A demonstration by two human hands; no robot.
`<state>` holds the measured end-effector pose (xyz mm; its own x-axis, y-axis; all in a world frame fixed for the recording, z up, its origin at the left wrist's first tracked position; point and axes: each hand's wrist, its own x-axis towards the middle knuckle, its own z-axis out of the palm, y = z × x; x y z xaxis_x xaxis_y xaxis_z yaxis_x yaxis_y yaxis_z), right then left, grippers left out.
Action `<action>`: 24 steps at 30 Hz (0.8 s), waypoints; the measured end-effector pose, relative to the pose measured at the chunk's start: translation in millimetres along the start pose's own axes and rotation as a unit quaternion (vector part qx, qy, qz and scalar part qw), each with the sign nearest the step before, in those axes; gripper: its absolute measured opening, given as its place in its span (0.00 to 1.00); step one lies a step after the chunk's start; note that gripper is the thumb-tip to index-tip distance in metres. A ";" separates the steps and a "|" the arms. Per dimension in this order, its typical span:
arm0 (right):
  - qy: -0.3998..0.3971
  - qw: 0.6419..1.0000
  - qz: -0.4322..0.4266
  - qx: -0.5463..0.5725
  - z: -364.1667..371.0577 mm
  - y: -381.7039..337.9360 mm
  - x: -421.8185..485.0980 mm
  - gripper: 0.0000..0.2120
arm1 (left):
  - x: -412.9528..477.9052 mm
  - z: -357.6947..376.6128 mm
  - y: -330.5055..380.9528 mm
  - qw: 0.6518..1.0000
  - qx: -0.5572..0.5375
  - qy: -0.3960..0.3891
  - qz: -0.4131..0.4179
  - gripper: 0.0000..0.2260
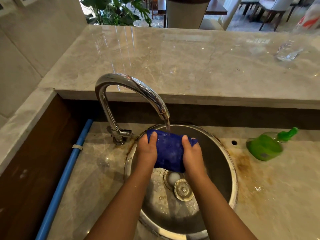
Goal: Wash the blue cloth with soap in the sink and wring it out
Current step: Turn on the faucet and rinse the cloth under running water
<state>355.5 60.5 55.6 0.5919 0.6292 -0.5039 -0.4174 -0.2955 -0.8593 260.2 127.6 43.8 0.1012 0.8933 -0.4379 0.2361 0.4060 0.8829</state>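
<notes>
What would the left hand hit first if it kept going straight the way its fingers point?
Probably the faucet base behind the sink rim; the left hand points roughly there, though depth is unclear.

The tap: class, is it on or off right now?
On. A thin stream falls from the tap spout onto the blue cloth held over the sink.

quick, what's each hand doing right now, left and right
Left hand: closed on the left end of the blue cloth, under the running faucet.
Right hand: closed on the cloth's right end.
</notes>
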 end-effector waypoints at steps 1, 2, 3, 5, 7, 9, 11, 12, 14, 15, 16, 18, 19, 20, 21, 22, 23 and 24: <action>0.005 0.998 -0.061 -0.024 4.8 0.5 -7.7 0.12 | 0.3 5.9 -1.3 1.000 0.004 0.029 -0.008 0.15; 0.001 0.990 -0.128 -0.057 10.6 1.2 -15.9 0.14 | 0.4 11.1 -2.3 0.999 -0.029 0.022 -0.023 0.17; -0.009 0.977 -0.191 -0.099 16.4 3.8 -22.0 0.15 | 0.2 18.0 -5.1 0.993 -0.106 -0.011 -0.055 0.17; -0.005 0.946 -0.271 -0.179 25.1 7.8 -22.0 0.15 | -7.6 26.6 -6.2 0.960 -0.237 -0.079 -0.128 0.17; 0.029 0.930 -0.291 -0.221 26.7 8.5 -4.8 0.15 | -9.5 30.6 -11.5 0.957 -0.245 -0.103 -0.113 0.15; 0.052 0.943 -0.241 -0.222 24.3 4.2 17.3 0.16 | -15.4 30.4 -11.4 0.975 -0.195 -0.084 -0.071 0.13; 0.067 0.953 -0.196 -0.219 20.9 1.0 36.4 0.15 | -19.3 29.8 -7.0 0.973 -0.201 -0.105 -0.042 0.11; 0.070 0.957 -0.189 -0.211 19.6 0.4 39.9 0.15 | -19.5 28.2 -6.1 0.973 -0.194 -0.123 -0.026 0.10; 0.047 0.963 -0.193 -0.183 18.7 -0.3 32.6 0.12 | -12.3 25.6 -5.3 0.980 -0.161 -0.120 0.006 0.09; 0.023 0.964 -0.202 -0.173 19.3 2.7 23.3 0.11 | -4.5 23.8 -4.6 0.984 -0.154 -0.094 0.000 0.07; -0.005 0.963 -0.212 -0.168 21.1 7.6 12.4 0.11 | 3.0 20.1 -2.8 0.987 -0.150 -0.059 -0.012 0.07; -0.059 0.956 -0.233 -0.168 28.2 16.7 -10.9 0.09 | 9.9 13.9 2.3 0.986 -0.164 -0.010 -0.028 0.10; -0.070 0.949 -0.250 -0.177 32.5 21.1 -16.9 0.09 | 10.0 12.8 2.8 0.983 -0.177 0.004 -0.041 0.12; -0.069 0.941 -0.268 -0.194 35.7 22.5 -17.9 0.09 | 6.6 13.2 2.6 0.977 -0.202 0.003 -0.069 0.14; -0.059 0.934 -0.278 -0.215 37.3 21.9 -12.6 0.10 | 2.3 15.7 0.8 0.967 -0.230 -0.010 -0.108 0.15; -0.047 0.931 -0.275 -0.237 37.6 18.4 -4.9 0.11 | -4.5 17.6 0.8 0.959 -0.244 -0.036 -0.137 0.15; -0.036 0.932 -0.258 -0.250 36.7 14.7 4.6 0.11 | -9.2 19.8 -1.9 0.954 -0.252 -0.059 -0.149 0.15; -0.024 0.939 -0.234 -0.249 34.8 10.8 13.5 0.12 | -12.7 21.7 -5.8 0.952 -0.257 -0.075 -0.146 0.15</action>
<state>335.0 90.7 42.6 0.5930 0.8024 -0.0669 0.2626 -0.2713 -0.9260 278.5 109.7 40.5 0.2489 0.7062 -0.6628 -0.2252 0.7077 0.6696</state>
